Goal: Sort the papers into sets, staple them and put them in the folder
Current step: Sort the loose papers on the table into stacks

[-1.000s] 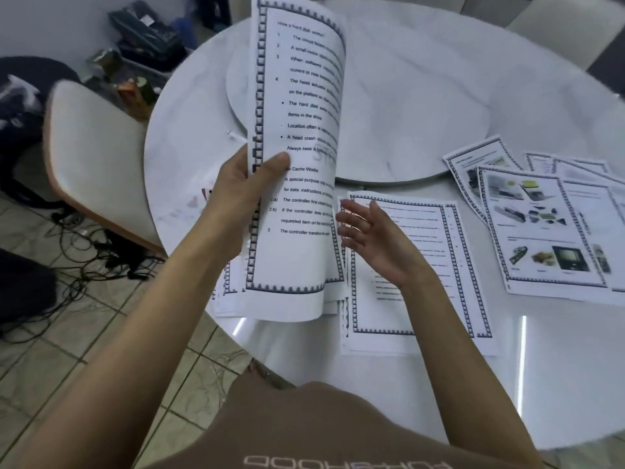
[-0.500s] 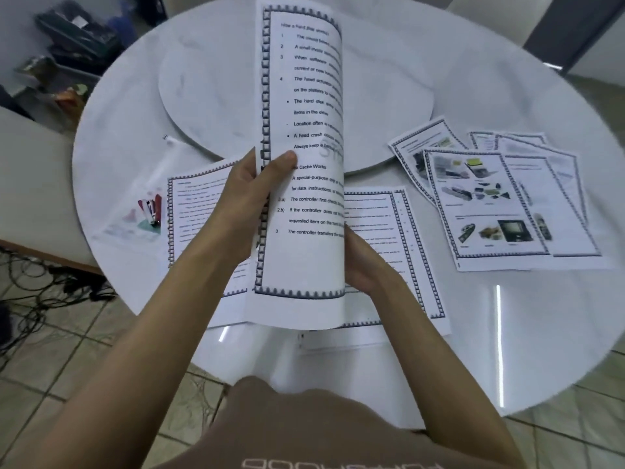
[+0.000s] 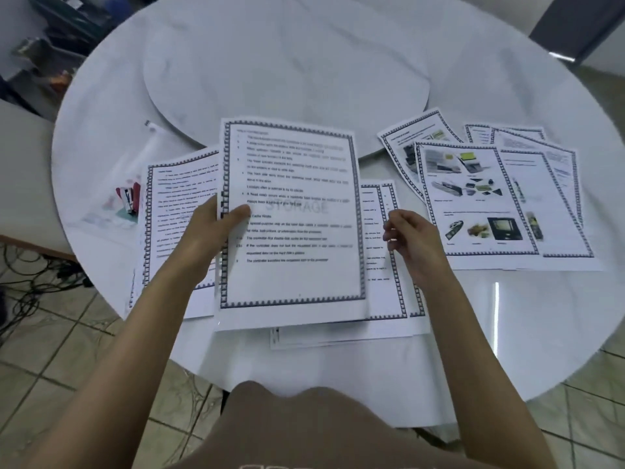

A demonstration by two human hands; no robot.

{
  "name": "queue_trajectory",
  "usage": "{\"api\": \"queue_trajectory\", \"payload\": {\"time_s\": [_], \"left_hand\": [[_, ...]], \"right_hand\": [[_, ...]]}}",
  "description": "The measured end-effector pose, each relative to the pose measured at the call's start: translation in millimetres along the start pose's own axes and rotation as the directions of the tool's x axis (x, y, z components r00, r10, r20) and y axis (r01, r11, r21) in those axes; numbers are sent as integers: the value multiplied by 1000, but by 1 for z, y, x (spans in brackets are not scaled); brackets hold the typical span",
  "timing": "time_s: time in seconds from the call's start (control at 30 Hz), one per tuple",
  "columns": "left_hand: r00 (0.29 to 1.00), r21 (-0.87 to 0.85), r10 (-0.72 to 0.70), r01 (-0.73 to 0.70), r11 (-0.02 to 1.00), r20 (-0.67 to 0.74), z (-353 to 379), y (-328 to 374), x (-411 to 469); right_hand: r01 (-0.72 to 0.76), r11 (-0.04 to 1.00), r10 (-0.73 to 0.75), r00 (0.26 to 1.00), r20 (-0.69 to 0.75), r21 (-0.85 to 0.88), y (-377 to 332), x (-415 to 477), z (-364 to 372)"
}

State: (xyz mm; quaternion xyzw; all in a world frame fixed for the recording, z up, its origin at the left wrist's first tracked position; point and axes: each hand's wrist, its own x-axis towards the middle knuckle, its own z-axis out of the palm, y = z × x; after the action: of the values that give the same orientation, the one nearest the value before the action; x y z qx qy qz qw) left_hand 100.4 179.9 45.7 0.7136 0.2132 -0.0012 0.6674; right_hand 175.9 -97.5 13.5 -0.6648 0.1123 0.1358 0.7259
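Observation:
My left hand [image 3: 213,228] grips the left edge of a bordered text sheet [image 3: 297,231] marked STORAGE, thumb on top, holding it nearly flat over the table. My right hand [image 3: 411,238] hovers just right of that sheet with loosely curled fingers and holds nothing. Under the held sheet lie more bordered text pages: one pile [image 3: 176,211] to the left, another [image 3: 385,258] to the right. Pages with colour pictures [image 3: 473,198] are fanned out at the right. A clear plastic folder [image 3: 115,184] lies at the left with a red and black stapler [image 3: 130,198] on it.
The round white marble table [image 3: 507,333] carries a raised turntable [image 3: 287,72] in the middle. A beige chair [image 3: 23,170] stands at the left, with cables [image 3: 30,282] on the tiled floor beneath it. Boxes and clutter [image 3: 57,35] sit at the back left.
The sheet in my left hand has gone from standing upright and curled to lying nearly flat. My right hand came out from behind it and now hovers at its right.

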Motion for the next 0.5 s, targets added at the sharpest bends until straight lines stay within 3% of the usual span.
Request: {"api": "queue_trajectory", "payload": {"time_s": [0.13,0.27,0.5], "left_hand": [[991,131,-115,105,986,71,11,-25,4],[990,132,-133,127,983,39,29,-36,3],[984,-15,-43,46,999,172,32,-14,0]], "right_hand": [[-67,979,67,998,-5,-190,20,4,-7],[-64,930,60,998,-23,-362,37,8,-5],[-62,932,69,998,8,-357,42,14,-2]]}}
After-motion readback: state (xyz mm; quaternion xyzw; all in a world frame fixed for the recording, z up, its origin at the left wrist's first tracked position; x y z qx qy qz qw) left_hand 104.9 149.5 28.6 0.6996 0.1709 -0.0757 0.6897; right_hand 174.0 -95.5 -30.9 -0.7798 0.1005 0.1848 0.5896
